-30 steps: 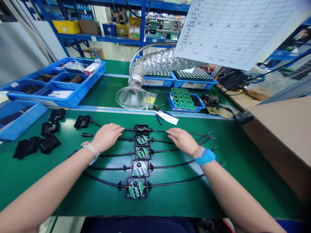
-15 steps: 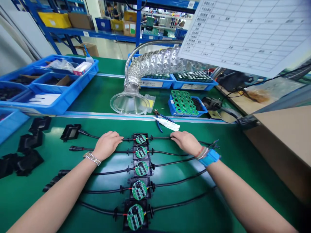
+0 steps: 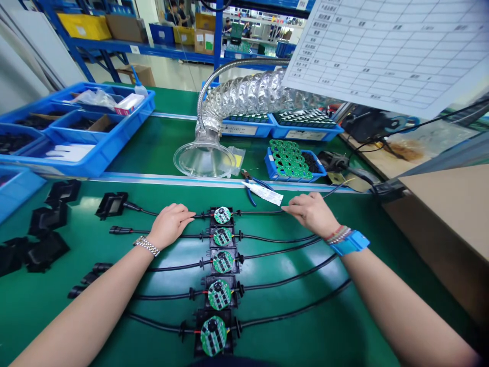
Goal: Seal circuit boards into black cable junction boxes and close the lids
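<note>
Several black housings with round green circuit boards lie in a column on the green bench, each wired to black cables on both sides. At the far end, my left hand (image 3: pixel 170 223) is closed on the left cable of the farthest circuit board (image 3: pixel 222 215). My right hand (image 3: pixel 311 214) pinches the right cable (image 3: pixel 260 212) of that same board, farther out from it. A nearer circuit board (image 3: pixel 222 236) lies just below, its left cable passing by my left hand. The closest board (image 3: pixel 213 335) is at the bottom. My fingertips partly hide the held cables.
Black plastic covers (image 3: pixel 48 250) lie at the left, near a blue divided tray (image 3: pixel 110 153). A fume extraction hood (image 3: pixel 206 160) stands behind the boards. Pliers (image 3: pixel 250 193) lie beneath a white tube (image 3: pixel 263 192). A blue bin (image 3: pixel 275 171) holds green boards. A cardboard box (image 3: pixel 451 204) is at right.
My right hand has slid to the right along the farthest cable, away from the board, and the cable's far end has swung upward. My left hand has stayed in place.
</note>
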A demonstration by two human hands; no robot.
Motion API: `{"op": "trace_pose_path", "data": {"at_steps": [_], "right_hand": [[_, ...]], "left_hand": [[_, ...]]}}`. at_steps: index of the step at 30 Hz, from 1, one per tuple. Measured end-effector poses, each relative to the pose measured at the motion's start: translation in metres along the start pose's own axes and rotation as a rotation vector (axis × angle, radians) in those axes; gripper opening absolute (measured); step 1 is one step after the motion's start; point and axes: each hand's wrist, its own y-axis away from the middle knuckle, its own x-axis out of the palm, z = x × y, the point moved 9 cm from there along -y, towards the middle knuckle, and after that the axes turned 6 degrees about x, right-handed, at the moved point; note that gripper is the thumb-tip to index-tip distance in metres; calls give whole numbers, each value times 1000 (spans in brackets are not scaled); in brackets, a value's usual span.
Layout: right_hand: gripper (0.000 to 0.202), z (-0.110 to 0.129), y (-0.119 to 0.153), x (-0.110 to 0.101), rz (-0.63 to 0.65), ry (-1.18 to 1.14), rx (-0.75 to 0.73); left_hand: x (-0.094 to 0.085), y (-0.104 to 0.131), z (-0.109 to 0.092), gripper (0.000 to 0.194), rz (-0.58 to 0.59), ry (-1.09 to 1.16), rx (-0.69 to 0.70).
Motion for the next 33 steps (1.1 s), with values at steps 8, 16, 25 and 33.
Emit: {"op": "trace_pose_path", "data": {"at_steps": [8,16,25,33], "right_hand": [[28,12,19,28,-14,-47,96],[26,78,-32,18,-16,-249,28],[23,96,-46,35,40,-217,19],[26,95,-43,37,-2,-215,36]], "left_hand": [[-3,1,-1,28,-11,40,-4],[-5,-1,-1,26,-8,59,-21],[-6,-1,-1,26,-31,45,-16],[-9,-1,-2,24,-35,-30,-30]]}}
